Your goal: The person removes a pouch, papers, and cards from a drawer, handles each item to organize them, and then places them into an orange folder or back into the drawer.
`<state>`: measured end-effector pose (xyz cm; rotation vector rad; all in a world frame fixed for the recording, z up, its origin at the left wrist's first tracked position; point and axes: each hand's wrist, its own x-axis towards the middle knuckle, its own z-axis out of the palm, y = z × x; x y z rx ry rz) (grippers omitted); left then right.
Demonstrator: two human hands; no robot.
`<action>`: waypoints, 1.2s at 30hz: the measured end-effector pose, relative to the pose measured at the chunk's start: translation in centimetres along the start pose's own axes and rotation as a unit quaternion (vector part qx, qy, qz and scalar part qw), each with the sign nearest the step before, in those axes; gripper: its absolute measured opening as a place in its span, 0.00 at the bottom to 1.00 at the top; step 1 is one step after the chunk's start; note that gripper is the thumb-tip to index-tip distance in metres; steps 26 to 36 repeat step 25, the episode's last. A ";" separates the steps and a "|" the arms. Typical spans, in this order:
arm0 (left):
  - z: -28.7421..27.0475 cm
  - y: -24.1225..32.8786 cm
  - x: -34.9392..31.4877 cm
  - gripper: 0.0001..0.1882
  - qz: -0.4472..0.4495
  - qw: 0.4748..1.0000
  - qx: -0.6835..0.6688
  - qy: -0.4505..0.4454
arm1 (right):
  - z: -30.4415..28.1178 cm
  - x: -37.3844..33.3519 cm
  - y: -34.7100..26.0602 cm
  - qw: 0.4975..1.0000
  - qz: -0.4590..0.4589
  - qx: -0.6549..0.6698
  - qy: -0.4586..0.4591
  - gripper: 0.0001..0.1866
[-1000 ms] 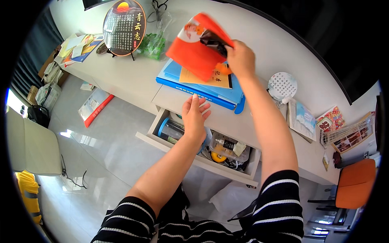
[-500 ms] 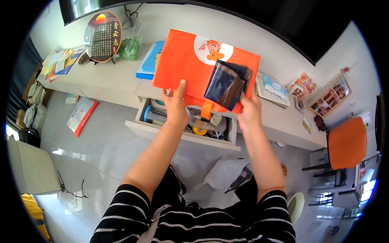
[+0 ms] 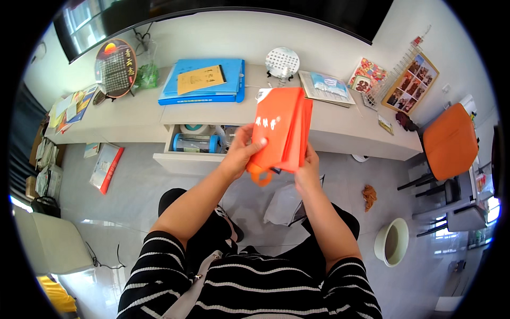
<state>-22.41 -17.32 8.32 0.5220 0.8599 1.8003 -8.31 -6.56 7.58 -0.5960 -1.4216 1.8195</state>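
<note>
Single view, head-worn fisheye camera, looking steeply down from above the person's chest. It faces forward onto a long white desk (image 3: 340, 127) that bends along the upper rim. Both forearms enter from the lower edge, close to the lens; the floor (image 3: 133, 196) lies farther below. Dark corners ring the circular field.

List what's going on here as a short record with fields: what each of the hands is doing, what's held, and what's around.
Held item: folded orange bag, upright in front of the person
Left hand: grips the bag's left edge, thumb on its front
Right hand: holds the bag's lower right edge
Behind the bag: open drawer in a pale desk
On the desk: blue folder, round fan-shaped ornament
Right side: orange chair
Floor: pale basin
</note>
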 end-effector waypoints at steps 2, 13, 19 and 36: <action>0.1 0.1 -0.2 0.32 -0.070 0.997 0.017 -0.030 | -0.5 -0.9 -0.3 0.999 -0.003 0.000 -0.044 0.22; 1.1 2.0 0.1 0.24 0.018 0.907 0.420 0.027 | -1.8 -1.3 0.7 0.965 0.198 0.137 -0.107 0.30; -7.3 8.9 6.9 0.31 0.061 0.723 0.677 0.124 | -1.9 -1.3 1.2 0.971 0.179 0.148 -0.050 0.23; -19.8 15.1 12.0 0.31 -0.015 0.263 0.944 0.200 | -1.8 -1.5 1.5 0.971 0.196 0.132 -0.032 0.30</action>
